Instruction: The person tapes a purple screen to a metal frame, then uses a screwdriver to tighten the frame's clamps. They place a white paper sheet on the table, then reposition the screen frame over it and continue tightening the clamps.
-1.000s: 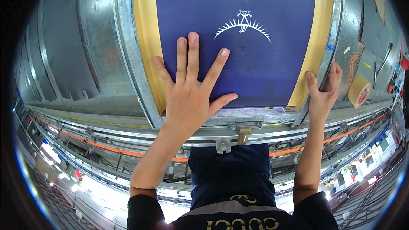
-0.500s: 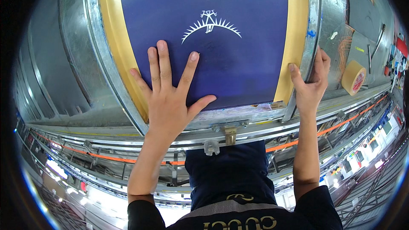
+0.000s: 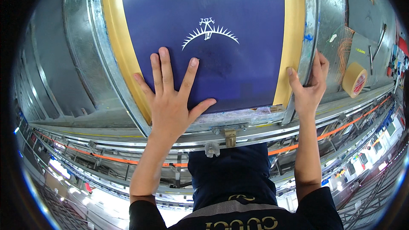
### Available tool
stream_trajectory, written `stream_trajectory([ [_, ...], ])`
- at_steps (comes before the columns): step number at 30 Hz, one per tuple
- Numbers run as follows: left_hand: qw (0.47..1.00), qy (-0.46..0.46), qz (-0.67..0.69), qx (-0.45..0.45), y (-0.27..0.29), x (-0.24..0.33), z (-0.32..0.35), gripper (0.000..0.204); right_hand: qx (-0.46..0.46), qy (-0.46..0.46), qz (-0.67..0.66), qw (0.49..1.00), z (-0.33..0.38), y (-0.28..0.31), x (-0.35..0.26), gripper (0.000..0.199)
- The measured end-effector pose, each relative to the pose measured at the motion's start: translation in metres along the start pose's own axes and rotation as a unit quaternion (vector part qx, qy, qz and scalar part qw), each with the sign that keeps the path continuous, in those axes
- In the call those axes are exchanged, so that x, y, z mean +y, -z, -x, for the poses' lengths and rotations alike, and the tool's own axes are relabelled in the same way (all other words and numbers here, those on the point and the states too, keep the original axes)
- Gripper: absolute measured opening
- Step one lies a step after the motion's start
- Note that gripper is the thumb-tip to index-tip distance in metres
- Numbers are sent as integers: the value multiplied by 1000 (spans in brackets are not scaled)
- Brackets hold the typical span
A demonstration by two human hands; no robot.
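While both hands press on it, a blue screen (image 3: pixel 238 72) sits flat in its metal frame (image 3: pixel 96 38).

Where the grey bench (image 3: pixel 47 68) ends on the left, the frame's left rail begins, with a yellow band (image 3: pixel 117 42) just inside it bordering the blue mesh. The left hand (image 3: pixel 170 98) lies flat on the near left part of the mesh, fingers spread wide, holding nothing, its little finger reaching onto the yellow band. A white sunburst print (image 3: pixel 209 32) sits just beyond its fingertips, near the middle. Below the near rail a small brass catch (image 3: pixel 230 137) hangs. The right hand (image 3: pixel 310 86) grips the frame's right rail at the near corner, thumb on the inner yellow band, fingers wrapped round the outside. A tape roll (image 3: pixel 354 79) lies further right, well apart from the screen.
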State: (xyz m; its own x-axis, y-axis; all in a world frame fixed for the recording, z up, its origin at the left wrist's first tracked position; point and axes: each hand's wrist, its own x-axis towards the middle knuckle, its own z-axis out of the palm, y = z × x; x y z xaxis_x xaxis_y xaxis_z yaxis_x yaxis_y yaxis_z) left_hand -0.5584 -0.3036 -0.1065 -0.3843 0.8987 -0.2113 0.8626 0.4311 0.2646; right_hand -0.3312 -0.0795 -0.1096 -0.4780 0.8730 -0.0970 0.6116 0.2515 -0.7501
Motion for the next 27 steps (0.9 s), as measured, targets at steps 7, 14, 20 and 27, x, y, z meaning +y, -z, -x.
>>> stream_trajectory([
  [7, 1000, -2, 13, 2, 3, 0, -1, 98, -3, 4, 4, 1000, 0, 1, 2, 74],
  [14, 1000, 12, 18, -10, 4, -1, -1, 95, -7, -9, -6, 1000, -1, 2, -5, 74],
  [20, 1000, 7, 19, -7, 3, -1, 0, 95, -10, 8, 7, 1000, -1, 4, -4, 74],
  [27, 1000, 7, 11, -19, 5, 1, -2, 96, -4, 7, 9, 1000, -1, 3, -4, 75],
])
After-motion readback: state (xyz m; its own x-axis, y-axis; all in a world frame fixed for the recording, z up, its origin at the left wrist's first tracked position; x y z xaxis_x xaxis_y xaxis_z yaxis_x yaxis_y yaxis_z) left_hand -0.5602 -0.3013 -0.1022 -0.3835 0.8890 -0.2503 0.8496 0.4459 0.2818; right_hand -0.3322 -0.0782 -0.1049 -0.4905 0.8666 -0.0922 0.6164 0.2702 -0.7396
